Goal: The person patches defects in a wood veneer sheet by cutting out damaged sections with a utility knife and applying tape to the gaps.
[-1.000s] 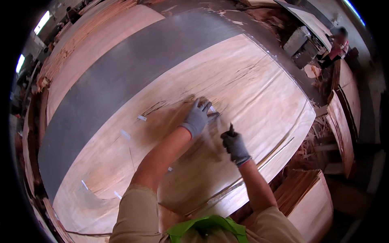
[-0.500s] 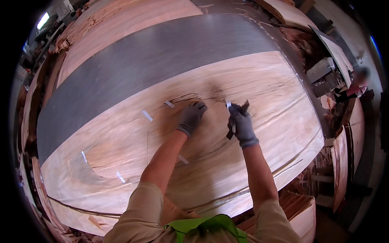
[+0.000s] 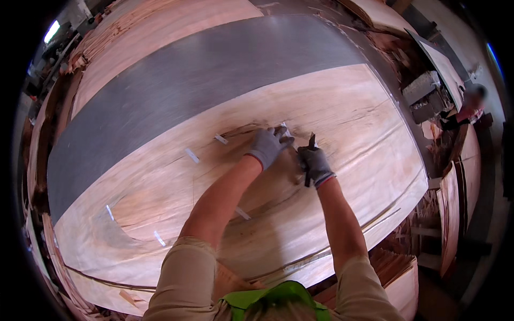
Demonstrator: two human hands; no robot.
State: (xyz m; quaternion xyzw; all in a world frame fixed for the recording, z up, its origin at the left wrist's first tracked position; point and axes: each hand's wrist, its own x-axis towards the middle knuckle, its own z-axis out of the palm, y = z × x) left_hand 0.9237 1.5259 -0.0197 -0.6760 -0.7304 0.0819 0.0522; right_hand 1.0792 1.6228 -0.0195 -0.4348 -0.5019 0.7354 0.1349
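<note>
A broad, pale wood veneer sheet (image 3: 353,115) with dark grain and cracks lies before me. My left hand (image 3: 269,144), in a grey glove, rests on it with fingers stretched out beside a short white tape strip (image 3: 285,127). Just right of it, my right hand (image 3: 317,162), also gloved, is closed around a dark, flat, knife-like tool (image 3: 312,140); its ends stick out above and below the fist. The exact kind of tool is unclear. More white tape strips (image 3: 192,155) are stuck across the veneer's cracks to the left and nearer me.
A smooth dark grey panel surface (image 3: 214,69) shows beyond the veneer. Stacked veneer sheets (image 3: 160,24) lie at the far left. Torn veneer scraps and a pale block (image 3: 420,90) are at the right, where another person (image 3: 467,109) is seen. More sheets (image 3: 399,281) stand at the near right.
My left hand has moved right and slightly away from me, its fingers now by a tape strip. My right hand has shifted slightly nearer me; the white strip at its fingertips now lies on the veneer.
</note>
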